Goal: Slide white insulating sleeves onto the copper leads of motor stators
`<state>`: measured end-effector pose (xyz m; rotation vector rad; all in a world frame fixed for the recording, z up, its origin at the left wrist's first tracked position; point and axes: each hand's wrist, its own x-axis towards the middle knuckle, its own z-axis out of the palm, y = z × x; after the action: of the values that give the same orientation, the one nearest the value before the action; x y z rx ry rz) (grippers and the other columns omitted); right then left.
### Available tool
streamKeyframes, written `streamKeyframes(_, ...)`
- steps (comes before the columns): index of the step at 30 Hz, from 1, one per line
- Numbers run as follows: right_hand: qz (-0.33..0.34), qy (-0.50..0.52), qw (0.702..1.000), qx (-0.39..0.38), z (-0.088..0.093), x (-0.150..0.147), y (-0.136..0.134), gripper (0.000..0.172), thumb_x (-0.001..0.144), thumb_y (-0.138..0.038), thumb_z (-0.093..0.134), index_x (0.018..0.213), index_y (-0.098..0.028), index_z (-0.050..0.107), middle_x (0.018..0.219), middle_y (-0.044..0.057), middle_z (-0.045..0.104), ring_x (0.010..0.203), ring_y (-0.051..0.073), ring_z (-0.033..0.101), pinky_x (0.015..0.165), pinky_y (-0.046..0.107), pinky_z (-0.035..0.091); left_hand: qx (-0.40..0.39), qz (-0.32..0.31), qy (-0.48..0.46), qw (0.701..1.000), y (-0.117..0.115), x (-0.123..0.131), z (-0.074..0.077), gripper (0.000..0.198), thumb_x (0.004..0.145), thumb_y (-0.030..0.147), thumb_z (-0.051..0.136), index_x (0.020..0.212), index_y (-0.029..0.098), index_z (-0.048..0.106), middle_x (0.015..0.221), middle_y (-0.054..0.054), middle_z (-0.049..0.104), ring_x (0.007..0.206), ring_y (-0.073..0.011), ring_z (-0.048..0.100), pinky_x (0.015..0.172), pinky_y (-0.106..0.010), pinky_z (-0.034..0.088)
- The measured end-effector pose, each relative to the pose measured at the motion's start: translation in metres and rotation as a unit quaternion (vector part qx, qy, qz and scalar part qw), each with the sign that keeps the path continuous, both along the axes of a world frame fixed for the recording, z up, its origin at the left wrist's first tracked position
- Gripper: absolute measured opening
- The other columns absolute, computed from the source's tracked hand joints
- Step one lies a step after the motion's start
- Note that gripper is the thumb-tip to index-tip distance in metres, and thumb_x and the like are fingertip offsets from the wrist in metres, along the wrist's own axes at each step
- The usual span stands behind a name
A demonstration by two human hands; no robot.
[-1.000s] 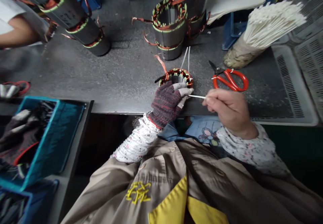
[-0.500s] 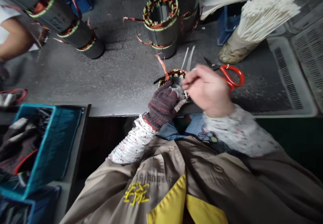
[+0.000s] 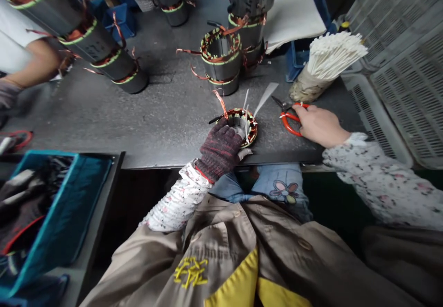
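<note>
Near the table's front edge stands a round stator [image 3: 254,134] with copper windings and a green-yellow rim. My left hand [image 3: 222,149], in a dark knitted glove with light fingertips, grips its left side. White ties and a clear strip [image 3: 266,98] stick up from the ring's right side. My right hand [image 3: 320,124], bare, is at the red handles of the scissors [image 3: 290,123], its fingers closed round one handle. The scissors lie on the table with their dark blades pointing up and left.
Stacked stators [image 3: 221,67] stand behind, with a leaning stack [image 3: 107,55] at the left. A bundle of white ties [image 3: 316,71] is at the right, beside grey plastic crates [image 3: 408,99]. A teal bin [image 3: 79,196] sits lower left. Another person's arm [image 3: 41,62] reaches in at the left.
My right hand has moved right, from beside the stator to the scissors, and has taken hold of a handle. My left hand stays on the stator. The view has shifted slightly.
</note>
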<state>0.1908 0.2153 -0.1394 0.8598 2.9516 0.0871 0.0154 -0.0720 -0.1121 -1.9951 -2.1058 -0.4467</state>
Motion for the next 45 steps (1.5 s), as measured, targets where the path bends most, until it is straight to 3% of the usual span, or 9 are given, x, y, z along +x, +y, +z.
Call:
streamKeyframes(5,-0.042,0.013,0.996,-0.084,0.001,-0.015,0.005,0.062,0.08,-0.033,0.071,0.139,-0.016,0.064,0.079,0.011,0.07,0.054,0.017,0.054,0.057,0.033,0.035,-0.01,-0.016,0.04,0.999,-0.008,-0.009,0.002,0.048,0.096,0.058,0.064,0.108,0.013,0.073,0.088,-0.011,0.071,0.092,-0.0269,0.069,0.113,-0.054,0.048)
streamKeyframes(10,0.076,0.192,0.961,-0.186,0.015,-0.017,-0.04,0.053,0.083,-0.043,0.07,0.131,-0.022,0.065,0.089,0.008,0.074,0.073,0.027,0.067,0.063,0.036,0.047,-0.014,-0.048,0.021,0.999,-0.022,-0.021,0.0,0.049,0.095,0.059,0.064,0.115,0.014,0.072,0.09,-0.009,0.071,0.096,-0.0267,0.069,0.119,-0.054,0.044)
streamKeyframes(14,0.177,0.142,0.971,-0.073,0.039,-0.037,-0.076,0.055,0.083,-0.045,0.068,0.127,-0.013,0.066,0.11,0.018,0.074,0.102,0.035,0.067,0.083,0.04,0.049,0.0,-0.066,0.021,0.998,-0.026,-0.024,0.0,0.047,0.096,0.058,0.062,0.11,0.014,0.073,0.089,-0.009,0.07,0.093,-0.0268,0.068,0.119,-0.057,0.044)
streamKeyframes(17,0.201,0.072,0.977,-0.005,0.049,-0.051,-0.083,0.052,0.089,-0.04,0.059,0.131,-0.01,0.066,0.106,0.021,0.075,0.098,0.035,0.068,0.078,0.039,0.044,-0.005,-0.056,0.02,0.998,-0.025,-0.023,0.0,0.044,0.096,0.056,0.062,0.107,0.014,0.073,0.091,-0.01,0.071,0.096,-0.0275,0.069,0.119,-0.058,0.045)
streamKeyframes(23,0.172,0.024,0.984,-0.048,0.051,-0.036,-0.069,0.05,0.093,-0.038,0.051,0.136,-0.018,0.066,0.102,0.014,0.077,0.091,0.03,0.069,0.069,0.036,0.039,0.003,-0.032,0.011,0.999,-0.026,-0.019,-0.002,0.045,0.095,0.056,0.065,0.113,0.016,0.071,0.099,-0.011,0.073,0.101,-0.0275,0.069,0.121,-0.06,0.043)
streamKeyframes(33,0.251,0.017,0.968,0.01,0.057,-0.012,-0.075,0.05,0.088,-0.035,0.053,0.133,-0.017,0.067,0.093,0.014,0.074,0.09,0.031,0.064,0.069,0.037,0.037,0.007,-0.011,-0.001,1.0,-0.025,-0.014,0.001,0.046,0.096,0.055,0.066,0.113,0.012,0.071,0.117,-0.015,0.072,0.122,-0.0306,0.064,0.124,-0.054,0.04)
streamKeyframes(38,0.327,0.032,0.944,0.025,0.061,-0.013,-0.091,0.048,0.087,-0.037,0.055,0.127,-0.015,0.069,0.092,0.015,0.073,0.087,0.029,0.062,0.072,0.037,0.037,-0.035,0.015,-0.001,0.999,-0.024,-0.011,0.002,0.046,0.095,0.056,0.065,0.113,0.013,0.071,0.111,-0.014,0.072,0.115,-0.03,0.065,0.123,-0.055,0.04)
streamKeyframes(41,0.298,0.024,0.954,0.005,0.058,-0.017,-0.093,0.043,0.089,-0.035,0.052,0.123,-0.016,0.07,0.087,0.013,0.073,0.079,0.028,0.063,0.067,0.036,0.035,-0.039,0.029,0.007,0.999,-0.026,-0.012,0.004,0.047,0.094,0.056,0.067,0.113,0.013,0.072,0.107,-0.014,0.072,0.113,-0.0302,0.066,0.121,-0.055,0.04)
streamKeyframes(45,0.143,0.054,0.988,-0.033,0.043,-0.018,-0.067,0.051,0.092,-0.046,0.056,0.133,-0.017,0.066,0.096,0.014,0.076,0.08,0.031,0.067,0.063,0.036,0.039,-0.037,0.055,0.02,0.998,-0.04,-0.03,0.004,0.046,0.092,0.056,0.071,0.113,0.015,0.073,0.109,-0.014,0.073,0.113,-0.0302,0.067,0.119,-0.053,0.044)
